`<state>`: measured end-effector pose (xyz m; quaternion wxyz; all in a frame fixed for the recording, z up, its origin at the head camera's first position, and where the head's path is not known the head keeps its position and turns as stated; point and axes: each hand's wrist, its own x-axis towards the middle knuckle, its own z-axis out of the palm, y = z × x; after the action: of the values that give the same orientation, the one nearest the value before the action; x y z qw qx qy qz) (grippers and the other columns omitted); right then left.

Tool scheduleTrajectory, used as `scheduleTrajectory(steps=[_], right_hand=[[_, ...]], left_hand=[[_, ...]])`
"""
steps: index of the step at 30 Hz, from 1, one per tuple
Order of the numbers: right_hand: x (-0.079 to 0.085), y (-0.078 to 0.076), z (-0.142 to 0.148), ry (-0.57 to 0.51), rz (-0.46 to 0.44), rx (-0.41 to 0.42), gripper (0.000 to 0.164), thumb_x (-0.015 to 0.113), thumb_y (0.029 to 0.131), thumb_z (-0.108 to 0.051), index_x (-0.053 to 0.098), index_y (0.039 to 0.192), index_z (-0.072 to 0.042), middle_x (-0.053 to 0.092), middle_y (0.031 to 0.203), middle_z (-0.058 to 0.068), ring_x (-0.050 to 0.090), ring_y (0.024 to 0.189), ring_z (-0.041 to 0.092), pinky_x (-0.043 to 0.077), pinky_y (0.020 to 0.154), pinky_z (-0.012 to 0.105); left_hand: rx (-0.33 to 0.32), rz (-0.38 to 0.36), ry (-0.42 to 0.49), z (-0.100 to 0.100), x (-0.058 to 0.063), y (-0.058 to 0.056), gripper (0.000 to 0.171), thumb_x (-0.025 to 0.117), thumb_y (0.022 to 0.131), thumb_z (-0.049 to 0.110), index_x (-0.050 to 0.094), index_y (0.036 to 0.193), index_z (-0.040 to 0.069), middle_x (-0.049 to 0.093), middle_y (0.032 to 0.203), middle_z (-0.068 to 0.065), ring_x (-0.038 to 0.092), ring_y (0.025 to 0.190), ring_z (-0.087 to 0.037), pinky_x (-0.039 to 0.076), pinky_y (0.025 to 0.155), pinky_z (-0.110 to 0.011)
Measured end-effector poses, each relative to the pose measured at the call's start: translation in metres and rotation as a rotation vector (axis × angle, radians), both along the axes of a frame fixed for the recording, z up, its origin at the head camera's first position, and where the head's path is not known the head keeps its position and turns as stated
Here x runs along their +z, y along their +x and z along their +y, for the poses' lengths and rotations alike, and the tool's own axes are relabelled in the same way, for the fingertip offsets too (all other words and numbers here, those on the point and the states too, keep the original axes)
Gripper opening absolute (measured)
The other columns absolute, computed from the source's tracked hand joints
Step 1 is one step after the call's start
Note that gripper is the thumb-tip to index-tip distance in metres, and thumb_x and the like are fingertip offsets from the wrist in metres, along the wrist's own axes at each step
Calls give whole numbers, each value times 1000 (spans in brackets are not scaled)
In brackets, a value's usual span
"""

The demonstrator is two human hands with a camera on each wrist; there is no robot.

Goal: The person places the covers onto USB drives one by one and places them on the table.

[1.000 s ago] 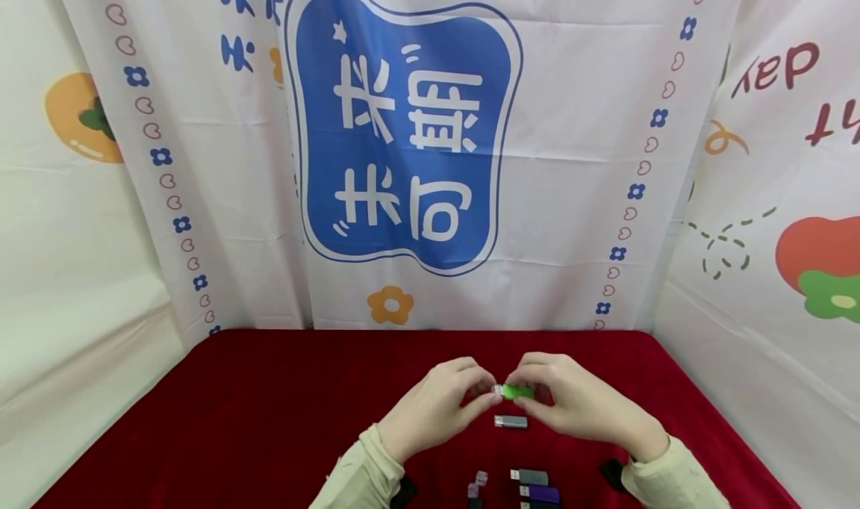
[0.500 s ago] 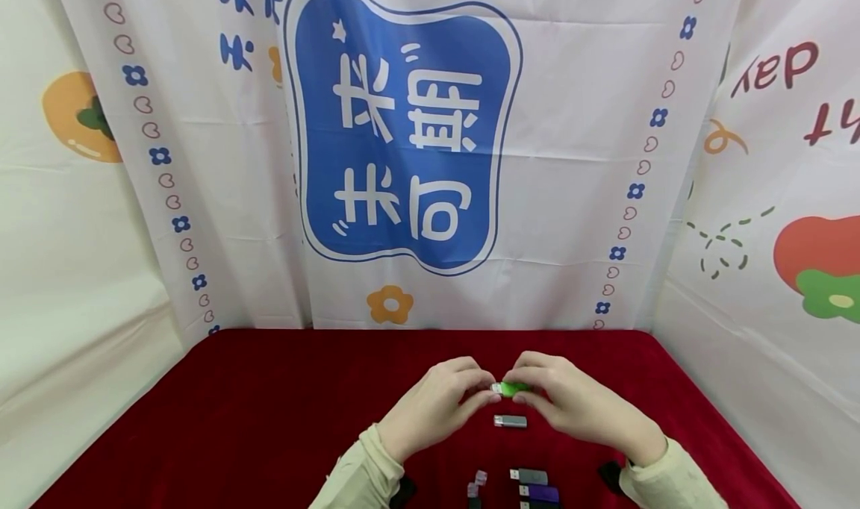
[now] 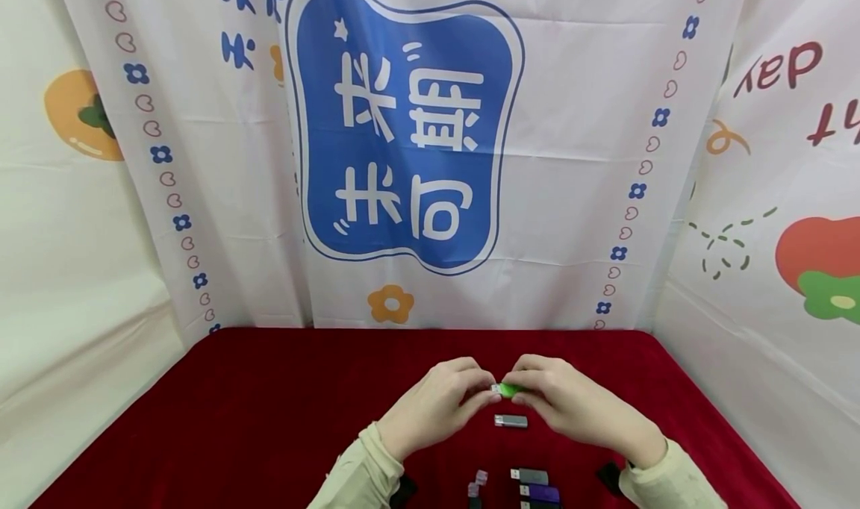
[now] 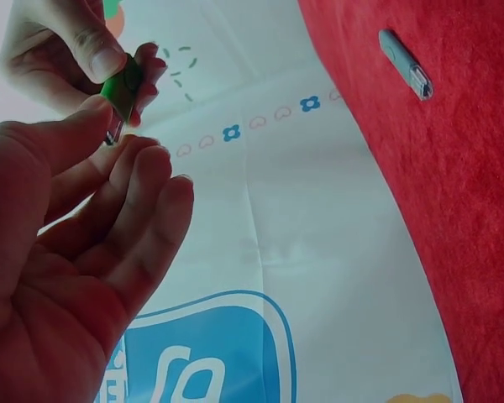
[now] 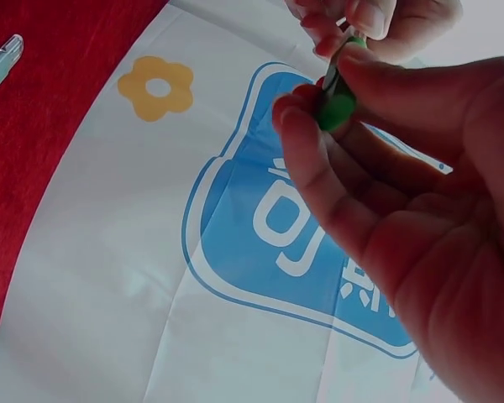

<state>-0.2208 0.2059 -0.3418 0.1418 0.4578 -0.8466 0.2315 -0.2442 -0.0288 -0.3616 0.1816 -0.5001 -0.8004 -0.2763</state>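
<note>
Between the two hands, above the table, a green USB stick (image 3: pixel 508 390) is held level in the head view. My left hand (image 3: pixel 443 401) pinches its clear, silvery plug end between thumb and forefinger; whether a clear cap covers the plug is hard to tell. My right hand (image 3: pixel 571 404) pinches the green body between thumb and fingers, hiding its rear part. In the left wrist view, the green body (image 4: pixel 122 88) points its plug toward the left fingertips. Just below the hands, a grey USB stick (image 3: pixel 512 422) with a clear tip lies on the red cloth.
Near the front edge lie another grey USB stick (image 3: pixel 531 477), a purple one (image 3: pixel 540 493) and a dark one partly cut off. Small clear caps (image 3: pixel 478 483) lie left of them. Black objects (image 3: pixel 611 476) sit by both sleeves. A printed white curtain (image 3: pixel 564 195) hangs behind the table.
The right hand has shifted slightly left along the green USB stick, and its fingers now cover more of the body. The left hand has barely moved.
</note>
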Motion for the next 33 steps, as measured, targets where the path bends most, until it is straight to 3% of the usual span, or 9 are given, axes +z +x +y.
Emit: scheduleTrajectory(steps=[8,26,33], right_hand=[[0,1,2,1,-63,-16,22,74,86,0,73,105,-11,62,98,-10,58,85,2,52,72,21],[1,0,4,13,-77,-42,19,73,88,-4,73,105,-14,61,97,-13,57,83,2,53,71,24],[-4,-5,5,40,-97,-95,16,74,88,-6,74,102,-13,60,93,-14,56,79,2,54,69,27]], left_hand=[[10,-83,-30,-1,0,-1,11,68,95,21,72,99,11,60,86,10,52,74,3,45,65,-10],[20,-96,-43,-3,1,-2,13,68,95,26,71,98,14,60,87,11,55,76,4,49,68,-14],[117,-109,-78,-10,3,-3,23,68,94,35,72,101,14,63,90,8,58,80,1,49,72,-14]])
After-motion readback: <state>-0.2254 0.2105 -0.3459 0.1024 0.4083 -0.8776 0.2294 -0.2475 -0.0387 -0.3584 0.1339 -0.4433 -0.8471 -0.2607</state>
